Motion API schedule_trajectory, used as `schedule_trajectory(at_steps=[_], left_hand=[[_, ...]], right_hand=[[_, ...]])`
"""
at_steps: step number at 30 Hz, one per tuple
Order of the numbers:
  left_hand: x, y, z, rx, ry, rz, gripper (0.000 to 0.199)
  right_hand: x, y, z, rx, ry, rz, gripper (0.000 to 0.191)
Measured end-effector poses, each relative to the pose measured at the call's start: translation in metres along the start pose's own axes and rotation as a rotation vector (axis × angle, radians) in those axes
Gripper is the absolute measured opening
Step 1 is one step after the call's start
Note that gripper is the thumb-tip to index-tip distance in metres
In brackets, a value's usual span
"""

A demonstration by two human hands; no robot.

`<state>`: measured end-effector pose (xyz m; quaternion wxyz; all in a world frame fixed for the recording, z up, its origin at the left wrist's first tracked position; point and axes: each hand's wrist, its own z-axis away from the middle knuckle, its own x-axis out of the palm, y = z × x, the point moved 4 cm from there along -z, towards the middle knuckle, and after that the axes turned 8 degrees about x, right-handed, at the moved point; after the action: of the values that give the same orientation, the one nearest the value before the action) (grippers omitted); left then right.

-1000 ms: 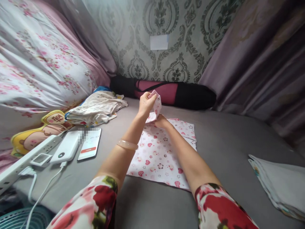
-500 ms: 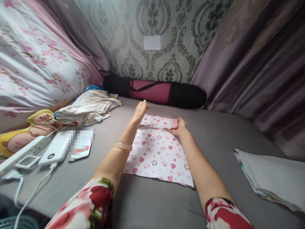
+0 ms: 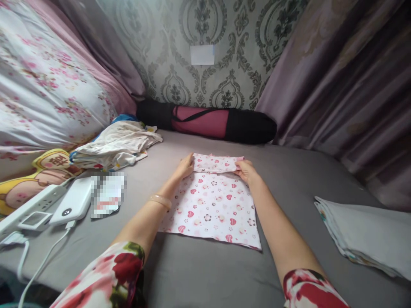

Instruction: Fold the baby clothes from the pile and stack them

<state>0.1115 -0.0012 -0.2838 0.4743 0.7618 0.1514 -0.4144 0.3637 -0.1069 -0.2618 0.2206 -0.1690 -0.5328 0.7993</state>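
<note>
A white garment (image 3: 208, 209) with pink hearts and flowers lies on the grey sheet, its far part folded over into a band. My left hand (image 3: 186, 166) grips the left end of that band, fingers closed at its edge. At the band's right end, by a pink trim, my right hand (image 3: 245, 170) pinches the cloth between thumb and fingers. The near edge of the garment lies flat between my forearms.
Behind lies a black and maroon rolled bag (image 3: 201, 122). Crumpled clothes (image 3: 122, 143), a power bank (image 3: 72, 201), a pixelated item (image 3: 107, 194) and a power strip (image 3: 35, 207) are left. Folded cloth (image 3: 369, 235) lies right on the grey sheet (image 3: 205, 273).
My left hand has come down from above the cloth and taken hold of the band's left end. My right hand has shifted slightly and still holds the right end.
</note>
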Motion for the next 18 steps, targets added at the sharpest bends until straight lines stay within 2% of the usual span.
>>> schedule_trajectory(at_steps=[3,9,13,16,18], left_hand=[[0.008,-0.006,0.002,0.024,-0.085,-0.142,0.051],[0.009,-0.014,0.002,0.009,-0.159,-0.282,0.054],[0.005,-0.016,0.001,0.022,-0.185,-0.287,0.055],[-0.002,-0.011,0.002,0.005,-0.220,-0.276,0.055],[-0.010,-0.001,0.004,-0.011,-0.191,-0.277,0.054]], right_hand=[[-0.005,0.005,0.004,0.038,0.046,0.032,0.028],[-0.024,0.006,0.005,-0.054,0.260,0.417,0.026],[-0.036,0.003,0.009,-0.188,0.352,0.825,0.029],[-0.038,0.003,0.015,-0.234,0.382,0.985,0.035],[-0.031,0.002,0.019,-0.293,0.423,1.049,0.040]])
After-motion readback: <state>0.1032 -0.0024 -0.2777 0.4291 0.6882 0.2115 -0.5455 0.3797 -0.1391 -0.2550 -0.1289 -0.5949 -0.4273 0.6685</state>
